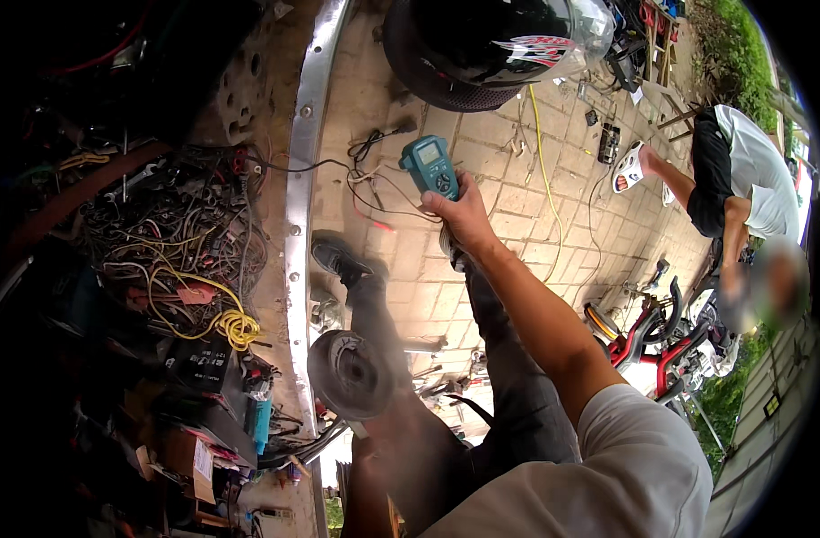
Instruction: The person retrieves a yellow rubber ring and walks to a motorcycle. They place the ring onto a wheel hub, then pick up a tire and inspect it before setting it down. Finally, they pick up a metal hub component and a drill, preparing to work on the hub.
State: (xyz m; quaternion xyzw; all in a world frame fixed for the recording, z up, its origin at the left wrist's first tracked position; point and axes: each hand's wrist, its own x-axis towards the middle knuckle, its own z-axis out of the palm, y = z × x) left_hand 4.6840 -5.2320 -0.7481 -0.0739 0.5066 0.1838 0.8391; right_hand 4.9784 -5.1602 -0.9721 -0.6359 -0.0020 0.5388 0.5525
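Note:
My right hand (459, 213) is wrapped round a teal handheld multimeter (434, 169), thumb on its front, above the brick paving. Thin test leads trail from near the meter toward the metal edge strip, and a red probe (380, 226) lies on the paving. Low in the view, a small dark wheel (351, 375) with a round hub stands in front of my leg, its rim blurred. Just below the wheel is my left hand (364, 453), closed at a pale, short shaft under it. Shadow hides most of its fingers.
A black helmet (481, 49) lies at the top. Tangled cables (181, 233) and a yellow coil (238, 329) fill the left, beyond a riveted metal strip (295, 197). A yellow cord (542, 152) crosses the paving. At right, another person (758, 161) bends near a red-framed vehicle (665, 345).

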